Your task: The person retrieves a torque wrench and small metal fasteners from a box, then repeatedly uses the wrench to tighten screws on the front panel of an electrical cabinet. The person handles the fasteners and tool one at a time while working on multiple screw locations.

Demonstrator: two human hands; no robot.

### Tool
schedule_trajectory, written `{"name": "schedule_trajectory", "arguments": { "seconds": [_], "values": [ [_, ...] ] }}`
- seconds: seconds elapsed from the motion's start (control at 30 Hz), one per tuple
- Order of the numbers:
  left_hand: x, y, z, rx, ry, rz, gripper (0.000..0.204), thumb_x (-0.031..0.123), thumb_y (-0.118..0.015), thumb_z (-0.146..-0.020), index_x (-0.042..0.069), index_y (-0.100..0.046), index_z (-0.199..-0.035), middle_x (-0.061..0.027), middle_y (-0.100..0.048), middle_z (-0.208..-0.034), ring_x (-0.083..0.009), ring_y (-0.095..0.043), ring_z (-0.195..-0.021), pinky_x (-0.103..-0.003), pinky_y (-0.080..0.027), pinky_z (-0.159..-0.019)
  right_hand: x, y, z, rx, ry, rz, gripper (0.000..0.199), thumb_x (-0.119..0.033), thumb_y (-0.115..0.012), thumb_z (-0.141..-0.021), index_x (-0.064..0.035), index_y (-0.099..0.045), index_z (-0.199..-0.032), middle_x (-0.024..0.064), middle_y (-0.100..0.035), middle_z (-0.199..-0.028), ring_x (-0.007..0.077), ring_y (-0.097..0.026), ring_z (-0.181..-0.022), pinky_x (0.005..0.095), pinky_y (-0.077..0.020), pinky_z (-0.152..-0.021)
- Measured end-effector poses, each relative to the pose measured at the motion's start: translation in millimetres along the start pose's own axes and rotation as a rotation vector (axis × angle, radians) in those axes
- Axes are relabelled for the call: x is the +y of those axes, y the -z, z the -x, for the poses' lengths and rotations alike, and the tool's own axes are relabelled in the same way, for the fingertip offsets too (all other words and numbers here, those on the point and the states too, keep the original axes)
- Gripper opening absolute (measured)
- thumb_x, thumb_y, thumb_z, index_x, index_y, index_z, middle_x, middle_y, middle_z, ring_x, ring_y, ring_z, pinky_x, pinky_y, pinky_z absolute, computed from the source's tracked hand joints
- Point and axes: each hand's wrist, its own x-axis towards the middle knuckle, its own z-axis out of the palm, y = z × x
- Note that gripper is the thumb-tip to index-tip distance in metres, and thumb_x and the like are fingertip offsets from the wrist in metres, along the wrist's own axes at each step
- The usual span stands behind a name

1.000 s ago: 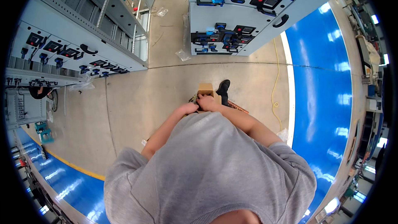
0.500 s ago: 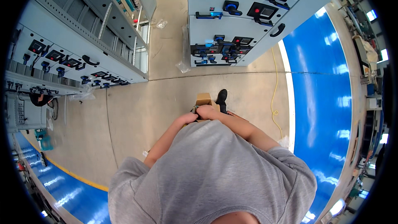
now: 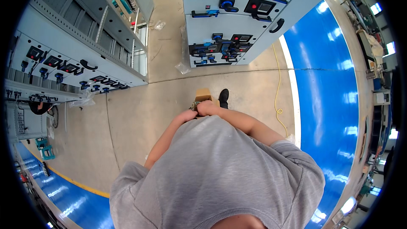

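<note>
My left hand [image 3: 185, 115] and right hand [image 3: 206, 108] together at small cardboard box [image 3: 203, 95], fingers grasping it; black shoe [image 3: 223, 98] beside.

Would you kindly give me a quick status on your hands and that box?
Left hand and right hand both gripping small cardboard box at chest. Black shoe just beyond. Yellow cable on floor, right.

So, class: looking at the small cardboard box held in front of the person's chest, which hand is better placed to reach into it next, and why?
Probably the right hand: it rests at the edge of the cardboard box, nearest its open top. The left hand sits lower and farther back, seemingly steadying it from the side. The grip itself is too small to confirm.
</note>
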Motion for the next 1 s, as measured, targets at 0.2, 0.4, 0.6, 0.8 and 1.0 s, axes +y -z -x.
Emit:
{"name": "schedule_trajectory", "arguments": {
  "seconds": [0.2, 0.4, 0.6, 0.8, 1.0],
  "values": [
    [1.0, -5.1, -3.5, -0.035, -0.013, 0.106, 0.046, 0.03, -0.048, -0.099, -0.001, -0.068, -0.127, -0.0173, -0.071, -0.125, -0.0296, -0.065, -0.113, -0.044, -0.049, -0.097, 8.1, -16.3, -11.4, -0.056, -0.056, 0.04, 0.036, -0.032, -0.063, -0.092, -0.0133, -0.077, -0.119, 0.01, -0.074, -0.124, 0.027, -0.072, -0.114, 0.0438, -0.0574, -0.089],
    [-40.8, -24.6, -41.0, -0.045, -0.008, 0.141, 0.043, 0.029, -0.048, -0.101, 0.0, -0.069, -0.124, -0.015, -0.072, -0.121, -0.0273, -0.066, -0.11, -0.043, -0.05, -0.094, -14.0, -0.7, 5.3, -0.115, -0.107, 0.112, 0.036, -0.031, -0.064, -0.094, -0.0139, -0.076, -0.123, 0.0088, -0.072, -0.13, 0.0248, -0.069, -0.119, 0.0426, -0.0561, -0.092],
    [-34.0, -22.6, -33.6, -0.04, -0.027, 0.058, 0.041, 0.029, -0.047, -0.101, 0.001, -0.069, -0.123, -0.0152, -0.073, -0.116, -0.0276, -0.067, -0.103, -0.044, -0.051, -0.091, -5.2, -29.7, -17.6, -0.065, -0.121, 0.128, 0.032, -0.029, -0.064, -0.095, -0.0148, -0.078, -0.12, 0.0082, -0.073, -0.127, 0.0251, -0.071, -0.117, 0.0427, -0.0572, -0.09],
    [-35.8, -21.2, -24.6, -0.05, -0.016, 0.137, 0.042, 0.029, -0.048, -0.101, 0.0, -0.068, -0.124, -0.0151, -0.073, -0.116, -0.0262, -0.067, -0.104, -0.044, -0.051, -0.091, -10.0, -24.3, -14.6, -0.07, -0.079, 0.13, 0.03, -0.025, -0.062, -0.095, -0.0138, -0.078, -0.119, 0.0094, -0.073, -0.127, 0.026, -0.072, -0.115, 0.0437, -0.0582, -0.088],
    [-64.3, -33.0, -41.6, -0.038, -0.079, 0.242, 0.04, 0.025, -0.048, -0.102, 0.0, -0.067, -0.128, -0.0145, -0.071, -0.123, -0.0254, -0.064, -0.11, -0.043, -0.05, -0.096, -25.2, 9.2, 16.5, -0.014, 0.032, 0.085, 0.029, -0.024, -0.06, -0.093, -0.0102, -0.08, -0.108, 0.013, -0.076, -0.116, 0.0286, -0.073, -0.108, 0.0427, -0.0582, -0.088]
  ]
}}
